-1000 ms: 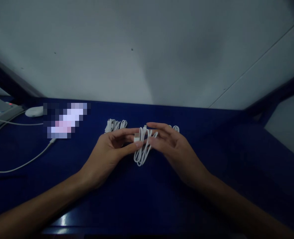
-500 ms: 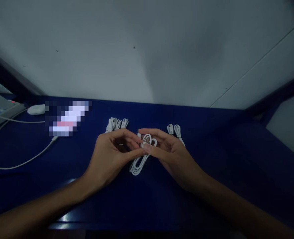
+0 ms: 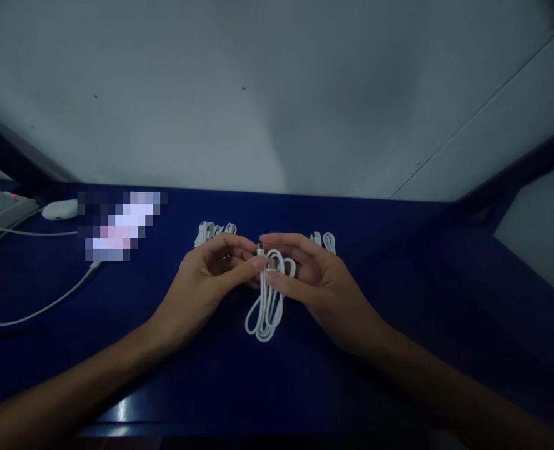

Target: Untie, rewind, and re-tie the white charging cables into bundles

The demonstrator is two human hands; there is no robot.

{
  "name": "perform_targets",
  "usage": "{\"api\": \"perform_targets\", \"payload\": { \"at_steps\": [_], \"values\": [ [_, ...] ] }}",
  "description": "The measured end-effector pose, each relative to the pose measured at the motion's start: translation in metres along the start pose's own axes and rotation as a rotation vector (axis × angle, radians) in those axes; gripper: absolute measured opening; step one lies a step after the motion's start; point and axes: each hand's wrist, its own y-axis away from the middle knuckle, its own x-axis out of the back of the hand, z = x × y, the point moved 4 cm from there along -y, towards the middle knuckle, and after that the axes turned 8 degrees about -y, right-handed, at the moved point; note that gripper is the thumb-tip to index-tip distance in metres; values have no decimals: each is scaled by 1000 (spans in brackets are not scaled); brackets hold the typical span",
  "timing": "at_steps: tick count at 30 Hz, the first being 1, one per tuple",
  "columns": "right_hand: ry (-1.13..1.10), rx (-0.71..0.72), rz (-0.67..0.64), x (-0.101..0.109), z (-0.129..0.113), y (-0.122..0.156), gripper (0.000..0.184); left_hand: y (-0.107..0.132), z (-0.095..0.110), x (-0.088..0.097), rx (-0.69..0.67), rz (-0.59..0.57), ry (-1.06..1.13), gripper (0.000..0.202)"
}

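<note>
A coiled white charging cable (image 3: 266, 319) hangs between my two hands above the blue table, its loops pointing down toward me. My left hand (image 3: 211, 269) pinches one plug end between thumb and fingers, with the metal tip showing above the fingertips. My right hand (image 3: 319, 278) grips the upper loops and another connector, thumb in front and fingers behind. Beyond my left hand lies a cluster of bundled white cables (image 3: 206, 232), partly hidden by the fingers. Two more coiled cables (image 3: 328, 242) lie behind my right hand, their lower parts covered.
On the left of the blue table (image 3: 399, 250) lies a pixelated, bright-screened device (image 3: 127, 225) with a white cord (image 3: 56, 306) attached. A white rounded case (image 3: 60, 209) and a power strip (image 3: 9, 212) with a red light are beside it. A pale wall (image 3: 187, 112) rises behind.
The plug in my left hand now stands upright with its metal tip exposed, and the left thumb has shifted up. The cable loops hang straighter and lower. The view has shifted slightly.
</note>
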Motion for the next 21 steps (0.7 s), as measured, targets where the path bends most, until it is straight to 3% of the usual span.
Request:
{"api": "perform_targets", "payload": {
  "at_steps": [4, 10, 13, 21],
  "values": [
    [89, 100, 57, -4, -6, 4, 41, 1, -2, -3, 29, -82, 22, 10],
    [294, 263, 174, 4, -7, 4, 44, 2, -1, -5, 15, -76, 74, 10],
    [439, 388, 264, 8, -11, 5, 37, 2, -1, -7, 22, -82, 128, 12],
    [811, 623, 309, 3, -23, 10, 22, 3, 0, -8, 3, -86, 201, 10]
  ]
}}
